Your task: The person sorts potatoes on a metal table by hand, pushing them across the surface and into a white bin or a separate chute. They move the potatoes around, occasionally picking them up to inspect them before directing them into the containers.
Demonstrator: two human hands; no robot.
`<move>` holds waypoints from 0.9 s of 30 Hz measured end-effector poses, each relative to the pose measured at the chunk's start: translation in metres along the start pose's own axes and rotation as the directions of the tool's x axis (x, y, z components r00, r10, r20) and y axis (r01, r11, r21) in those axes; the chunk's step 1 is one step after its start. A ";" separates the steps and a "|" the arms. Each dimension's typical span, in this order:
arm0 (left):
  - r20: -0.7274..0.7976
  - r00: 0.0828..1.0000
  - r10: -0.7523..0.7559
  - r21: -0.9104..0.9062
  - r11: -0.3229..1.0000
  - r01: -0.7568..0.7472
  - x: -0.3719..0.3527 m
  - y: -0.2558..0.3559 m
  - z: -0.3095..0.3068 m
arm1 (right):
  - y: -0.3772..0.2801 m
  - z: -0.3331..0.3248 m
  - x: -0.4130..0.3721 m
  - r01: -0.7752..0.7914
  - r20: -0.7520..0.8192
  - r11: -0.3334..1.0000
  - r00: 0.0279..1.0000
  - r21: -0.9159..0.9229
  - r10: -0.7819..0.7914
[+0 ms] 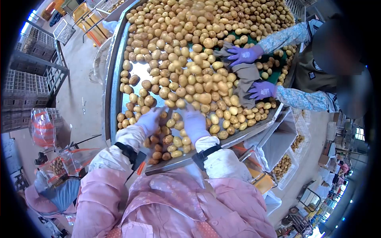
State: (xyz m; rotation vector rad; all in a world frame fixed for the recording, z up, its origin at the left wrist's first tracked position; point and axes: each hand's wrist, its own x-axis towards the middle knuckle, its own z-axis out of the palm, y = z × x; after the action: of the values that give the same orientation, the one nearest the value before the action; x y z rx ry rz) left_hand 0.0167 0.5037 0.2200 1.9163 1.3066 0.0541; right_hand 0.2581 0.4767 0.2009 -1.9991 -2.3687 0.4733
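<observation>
Pink jacket (174,206) and white sleeve covers fill the near edge of the view, each wrist bound with a black strap (127,152). Both arms reach forward onto the metal-rimmed worktop (117,59), which is heaped with potatoes (178,59) from the near lip to the far end. Gloved in pale lilac, the left hand (150,120) lies palm down on the potatoes close to the near rim, fingers held together and pointing away. The right hand (194,123) rests just beside it in the same pose, with a few potatoes between the two. Each hand seems to press flat on the pile, but whether either one grips a potato underneath I cannot tell. Across the worktop to the right, a co-worker in a flowered sleeve has two purple-gloved hands, one (245,54) at the top of a grey cloth (247,74) and the other (262,90) at its lower end; the cloth lies among the potatoes over a green lining (278,76). Below the right rim stands a white crate (283,166) holding more potatoes. On the floor to the left sit clear bags (57,166) with potatoes inside, and stacked grey crates (24,87) stand beyond them.
</observation>
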 end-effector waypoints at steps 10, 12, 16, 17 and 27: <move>-0.108 0.793 -0.600 -0.987 0.157 -0.016 -0.071 0.063 0.033 | 0.002 0.005 -0.042 -0.152 -0.044 0.478 0.927 0.865 0.374; -0.430 0.895 -0.121 -0.566 0.808 -0.163 -0.080 0.103 0.044 | -0.020 -0.029 -0.082 -0.387 0.506 -0.369 0.802 0.845 0.318; -0.093 0.879 0.468 -0.025 0.881 -0.472 -0.099 0.161 0.067 | -0.022 -0.007 -0.171 -0.223 0.534 -0.907 0.846 0.357 0.002; -0.090 0.835 0.543 -0.106 0.829 -0.550 -0.091 0.162 0.073 | -0.011 -0.014 -0.183 -0.246 0.392 -0.590 0.911 0.769 0.130; -0.139 0.908 0.396 0.252 0.901 -0.354 -0.082 0.023 0.077 | 0.200 -0.060 -0.362 -0.823 0.209 0.146 0.305 0.549 0.929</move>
State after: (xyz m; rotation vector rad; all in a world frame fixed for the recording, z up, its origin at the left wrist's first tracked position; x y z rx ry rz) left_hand 0.0304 0.3898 0.2128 2.3867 1.0738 0.3036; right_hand 0.5302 0.1692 0.2797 -2.6472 -0.4301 0.7990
